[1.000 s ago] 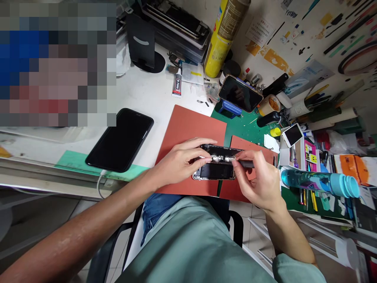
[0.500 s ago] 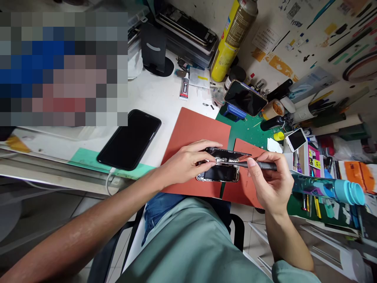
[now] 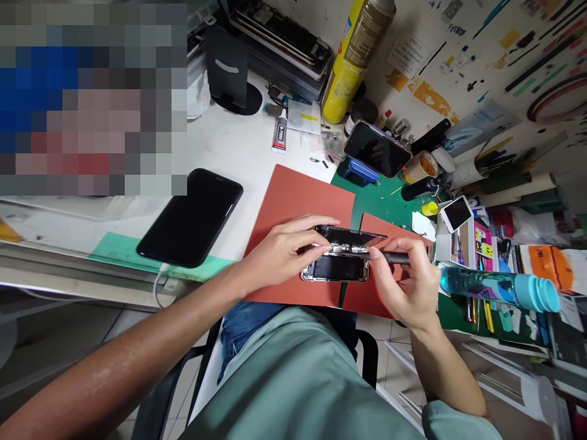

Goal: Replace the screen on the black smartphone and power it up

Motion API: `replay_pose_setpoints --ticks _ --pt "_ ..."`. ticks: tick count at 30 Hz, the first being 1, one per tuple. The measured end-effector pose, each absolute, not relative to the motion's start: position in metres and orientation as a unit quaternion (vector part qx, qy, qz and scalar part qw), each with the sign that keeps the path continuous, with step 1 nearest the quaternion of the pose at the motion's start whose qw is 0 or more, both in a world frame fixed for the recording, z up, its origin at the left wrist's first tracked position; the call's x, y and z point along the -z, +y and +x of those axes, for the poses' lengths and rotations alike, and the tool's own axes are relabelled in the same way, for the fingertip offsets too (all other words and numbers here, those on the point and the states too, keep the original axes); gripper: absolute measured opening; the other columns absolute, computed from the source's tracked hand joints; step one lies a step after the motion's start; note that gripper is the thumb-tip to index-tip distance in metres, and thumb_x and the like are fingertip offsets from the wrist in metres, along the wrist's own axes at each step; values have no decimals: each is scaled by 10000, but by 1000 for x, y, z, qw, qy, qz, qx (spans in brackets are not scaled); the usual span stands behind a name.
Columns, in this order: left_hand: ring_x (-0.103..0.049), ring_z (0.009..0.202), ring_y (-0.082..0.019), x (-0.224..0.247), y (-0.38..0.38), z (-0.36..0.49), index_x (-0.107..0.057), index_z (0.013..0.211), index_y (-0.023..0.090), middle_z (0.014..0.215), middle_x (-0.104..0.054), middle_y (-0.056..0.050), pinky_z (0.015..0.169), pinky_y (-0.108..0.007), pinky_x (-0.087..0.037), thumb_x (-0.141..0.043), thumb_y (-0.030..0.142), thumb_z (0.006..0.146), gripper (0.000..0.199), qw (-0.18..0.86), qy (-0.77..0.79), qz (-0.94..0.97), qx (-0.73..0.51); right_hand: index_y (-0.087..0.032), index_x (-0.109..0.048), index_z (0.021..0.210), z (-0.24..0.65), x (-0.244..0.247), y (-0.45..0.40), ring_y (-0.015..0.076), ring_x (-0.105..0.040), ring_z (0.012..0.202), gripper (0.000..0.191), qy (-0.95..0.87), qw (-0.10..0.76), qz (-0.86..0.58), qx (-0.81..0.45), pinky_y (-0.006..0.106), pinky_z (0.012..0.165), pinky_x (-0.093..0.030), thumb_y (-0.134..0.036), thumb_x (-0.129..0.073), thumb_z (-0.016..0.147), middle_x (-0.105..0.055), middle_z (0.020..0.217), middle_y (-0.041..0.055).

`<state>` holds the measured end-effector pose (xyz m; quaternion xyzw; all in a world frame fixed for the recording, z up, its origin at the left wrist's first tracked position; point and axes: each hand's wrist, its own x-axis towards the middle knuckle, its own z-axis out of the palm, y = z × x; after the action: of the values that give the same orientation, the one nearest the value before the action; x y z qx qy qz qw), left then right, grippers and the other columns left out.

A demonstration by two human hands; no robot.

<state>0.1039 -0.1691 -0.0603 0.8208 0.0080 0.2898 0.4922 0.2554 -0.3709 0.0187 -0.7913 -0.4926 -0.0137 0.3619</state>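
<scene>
1. The opened phone (image 3: 337,269) is in front of me, over the red mats (image 3: 298,195) on the worktop (image 3: 229,146).
2. With my left hand (image 3: 284,247) I grip the left end of its raised screen (image 3: 349,236), between thumb and fingers.
3. The fingers of my right hand (image 3: 407,282) are closed around a dark tool (image 3: 397,258), which points toward my left thumb.
4. At my left lies a black phone (image 3: 190,217), with a white cable (image 3: 157,284) at its near end.
5. A blue bottle (image 3: 495,287) is at my right.
</scene>
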Motion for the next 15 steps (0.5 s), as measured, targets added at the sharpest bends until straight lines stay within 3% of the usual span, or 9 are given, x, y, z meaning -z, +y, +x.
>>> replay_pose_setpoints --ticks 4,15 --pt "-755 1234 -247 60 -170 104 -772 1013 190 1398 -745 -154 1065 -394 -614 -630 198 1066 152 495 19 818 -294 -246 -577 1040 252 -17 -366 153 -745 623 125 -524 328 -786 16 234 482 -517 -248 -700 1015 -747 832 -2" --pt "-744 1251 -245 59 -171 103 -764 1013 196 1392 -746 -142 1094 -411 -608 -606 234 1085 178 508 37 815 -276 -250 -553 1044 251 -11 -361 149 -759 643 122 -547 306 -779 19 237 498 -523 -245 -674 1035 -755 847 -2"
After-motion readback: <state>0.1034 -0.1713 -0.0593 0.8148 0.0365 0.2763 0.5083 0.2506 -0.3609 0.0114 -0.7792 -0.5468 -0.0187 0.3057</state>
